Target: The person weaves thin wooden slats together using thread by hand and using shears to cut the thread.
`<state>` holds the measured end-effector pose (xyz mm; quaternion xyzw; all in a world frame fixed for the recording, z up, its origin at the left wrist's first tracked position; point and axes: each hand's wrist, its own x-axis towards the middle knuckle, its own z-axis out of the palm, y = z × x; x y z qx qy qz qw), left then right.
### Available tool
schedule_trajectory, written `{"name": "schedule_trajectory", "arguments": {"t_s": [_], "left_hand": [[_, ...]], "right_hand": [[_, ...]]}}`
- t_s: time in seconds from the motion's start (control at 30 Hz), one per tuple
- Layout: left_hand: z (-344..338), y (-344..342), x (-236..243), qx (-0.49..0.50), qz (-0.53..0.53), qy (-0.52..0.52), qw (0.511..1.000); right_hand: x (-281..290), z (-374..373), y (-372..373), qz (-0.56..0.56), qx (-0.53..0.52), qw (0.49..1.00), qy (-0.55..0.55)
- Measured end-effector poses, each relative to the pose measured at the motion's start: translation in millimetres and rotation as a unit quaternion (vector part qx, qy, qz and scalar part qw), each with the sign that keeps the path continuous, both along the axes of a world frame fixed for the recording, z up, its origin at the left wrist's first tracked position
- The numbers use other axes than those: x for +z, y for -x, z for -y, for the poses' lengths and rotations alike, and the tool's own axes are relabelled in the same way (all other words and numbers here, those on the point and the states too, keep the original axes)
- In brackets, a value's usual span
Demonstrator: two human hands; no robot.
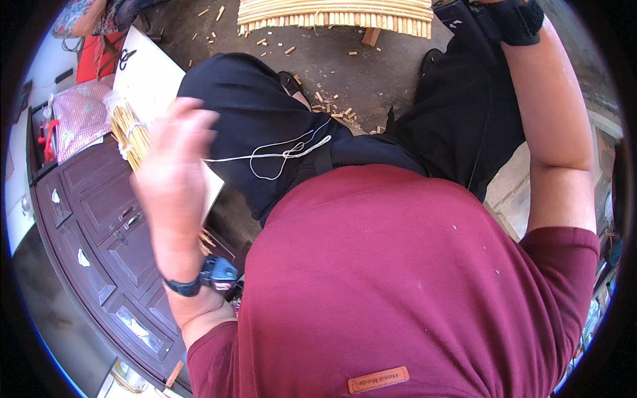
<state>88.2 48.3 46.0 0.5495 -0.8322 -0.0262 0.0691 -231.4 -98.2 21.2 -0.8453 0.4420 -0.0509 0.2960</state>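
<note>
My left hand (174, 156) is raised on the left, over a white board (147, 74), and is smeared by motion. From beside it a white cord (269, 156) runs to the right and lies in loops on my dark trousers; I cannot tell if the fingers hold it. My right arm reaches up to the top right edge. Most of my right hand (490, 2) is cut off there, beyond a black wrist strap, so its fingers are hidden. Near it, at the top middle, is a panel of pale sticks (335, 14) set side by side.
A bundle of thin sticks (130, 138) and black scissors (126, 60) lie on or beside the board. A dark wooden cabinet (99, 179) stands at left. Cut stick pieces (332, 109) litter the floor. Another person's arm (88, 18) shows at top left.
</note>
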Motion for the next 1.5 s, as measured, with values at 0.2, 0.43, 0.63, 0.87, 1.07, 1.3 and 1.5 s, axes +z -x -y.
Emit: {"name": "schedule_trajectory", "arguments": {"t_s": [0.2, 0.43, 0.63, 0.87, 1.07, 1.3, 1.5], "left_hand": [[-3, 27, -66, -0.199, 0.213, -0.083, 0.953], [21, 9, 22, 0.039, -0.270, -0.180, 0.945], [28, -10, 90, -0.121, -0.320, -0.142, 0.929], [41, 34, 91, -0.152, -0.367, -0.159, 0.904], [94, 94, 64, -0.010, -0.403, -0.203, 0.892], [126, 86, 31, 0.027, -0.358, -0.272, 0.893], [121, -9, 16, 0.082, -0.307, -0.280, 0.906]], "right_hand": [[-1, -5, 4, 0.010, 0.009, 1.000, 0.022], [-1, -4, 1, 0.010, 0.031, 0.998, 0.051], [1, -4, 2, 0.033, 0.046, 0.997, 0.048], [10, 3, 8, 0.190, -0.027, 0.978, -0.081], [1, 3, 6, 0.561, 0.010, 0.744, -0.364], [-14, 12, 17, 0.525, 0.037, 0.745, -0.410], [-14, 23, 48, 0.382, -0.043, 0.885, -0.264]]}}
